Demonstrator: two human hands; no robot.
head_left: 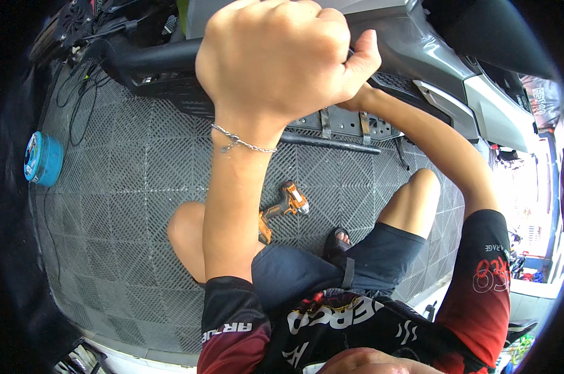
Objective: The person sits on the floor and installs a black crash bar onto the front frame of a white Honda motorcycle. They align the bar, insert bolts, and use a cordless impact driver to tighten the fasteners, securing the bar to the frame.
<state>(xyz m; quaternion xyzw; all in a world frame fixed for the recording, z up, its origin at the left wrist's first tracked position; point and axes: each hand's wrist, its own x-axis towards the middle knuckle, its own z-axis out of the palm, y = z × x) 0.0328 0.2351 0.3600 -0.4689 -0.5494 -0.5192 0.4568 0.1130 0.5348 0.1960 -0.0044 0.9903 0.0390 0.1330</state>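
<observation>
My left hand is raised large in front, its back toward me, with a chain bracelet at the wrist. Its fingers curl away from view and the thumb sticks out to the right; anything inside the grip is hidden. Behind it, my right hand reaches in low against the side of a scooter with silver-grey panels. Most of that hand, fingers included, is covered by the left one. Beneath the hands runs a metal plate with brackets, and a black tube along it.
An orange and black cordless impact driver lies on the grey tiled floor between my legs. At the far left stands a round blue tub. Black cable lies coiled near the scooter's left end.
</observation>
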